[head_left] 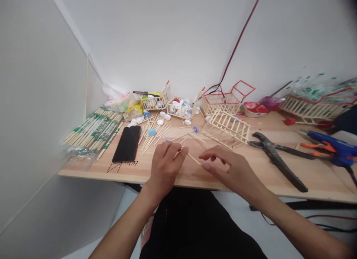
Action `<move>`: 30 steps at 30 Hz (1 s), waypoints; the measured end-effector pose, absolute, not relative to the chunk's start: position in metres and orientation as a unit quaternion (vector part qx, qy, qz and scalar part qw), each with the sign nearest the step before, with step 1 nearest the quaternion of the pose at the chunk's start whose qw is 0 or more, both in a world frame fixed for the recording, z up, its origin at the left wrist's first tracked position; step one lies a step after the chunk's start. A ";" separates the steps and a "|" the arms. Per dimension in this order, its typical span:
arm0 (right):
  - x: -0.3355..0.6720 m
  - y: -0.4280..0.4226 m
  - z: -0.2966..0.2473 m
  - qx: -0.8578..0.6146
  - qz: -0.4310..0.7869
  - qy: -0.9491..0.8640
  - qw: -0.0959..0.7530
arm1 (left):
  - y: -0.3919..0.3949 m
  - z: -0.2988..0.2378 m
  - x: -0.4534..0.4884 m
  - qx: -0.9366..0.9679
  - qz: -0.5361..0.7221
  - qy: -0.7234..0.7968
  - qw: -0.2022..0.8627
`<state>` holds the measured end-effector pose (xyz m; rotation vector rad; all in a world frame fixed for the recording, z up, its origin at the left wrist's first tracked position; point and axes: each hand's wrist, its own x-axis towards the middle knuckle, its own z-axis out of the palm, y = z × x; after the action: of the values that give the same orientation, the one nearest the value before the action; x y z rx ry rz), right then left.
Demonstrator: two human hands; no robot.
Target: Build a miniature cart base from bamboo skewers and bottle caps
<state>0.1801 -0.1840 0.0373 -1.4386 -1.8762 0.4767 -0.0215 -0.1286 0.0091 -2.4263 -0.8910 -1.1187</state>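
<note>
My left hand [167, 166] is closed in a pinch on a thin wooden stick [193, 158], which slants down to the right over the table. The stick's far end is close to the thumb of my right hand [230, 166]; whether they touch I cannot tell. That hand is open, its thumb and fingers apart. Behind my hands lies a small frame [230, 127] built of wooden sticks, tipped on its side. Loose sticks [160, 138] are scattered beyond my left hand, with a blue bottle cap [152, 132] on them.
Left are a black phone [126, 143] and packets of wrapped chopsticks [95, 130]. Small stick carts [181, 107] line the wall, one holding caps. At right lie large black pliers [276, 156] and a blue glue gun [337, 147]. A red-filled bowl [255, 109] stands behind.
</note>
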 end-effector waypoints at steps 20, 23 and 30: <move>0.157 -0.123 0.057 -0.613 -0.011 -0.774 0.156 | -0.073 0.014 -0.035 -0.811 -0.358 -0.460 -0.051; 0.154 -0.115 0.053 -0.606 -0.028 -0.785 0.130 | -0.066 0.010 -0.036 -0.811 -0.339 -0.471 -0.076; 0.153 -0.107 0.046 -0.600 -0.029 -0.794 0.096 | -0.065 0.005 -0.032 -0.815 -0.310 -0.480 -0.093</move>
<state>0.1526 -0.1075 0.0458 -1.7768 -2.3518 -0.0872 -0.0321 -0.0655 0.0050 -2.7261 -1.6039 -1.0378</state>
